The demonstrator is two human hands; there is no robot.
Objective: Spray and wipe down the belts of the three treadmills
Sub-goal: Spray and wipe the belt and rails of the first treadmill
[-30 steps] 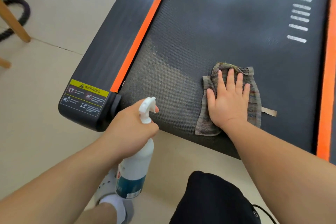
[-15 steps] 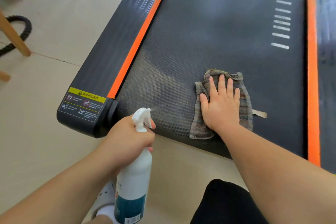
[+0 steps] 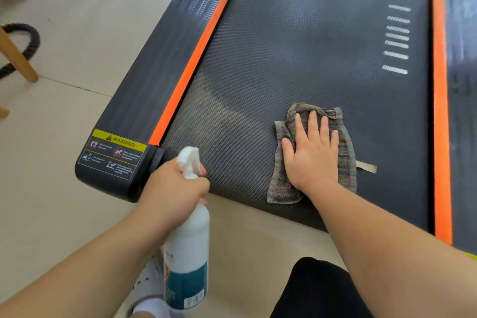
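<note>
Treadmill's dark textured belt (image 3: 296,41) lies before me between orange strips; my right hand (image 3: 311,156) presses flat, fingers straight, on a striped grey cloth (image 3: 346,147) near its end, while my left hand (image 3: 171,188) grips a white spray bottle (image 3: 188,248).

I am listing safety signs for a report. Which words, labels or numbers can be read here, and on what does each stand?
"WARNING", beside a triangle sign: yellow strip of the sticker on the treadmill's end cap.
Small print beside the sticker's four pictograms: too small to read.
Label of the spray bottle: barcode and print, too blurred to read.
On the belt: white stripes only, no words.
</note>
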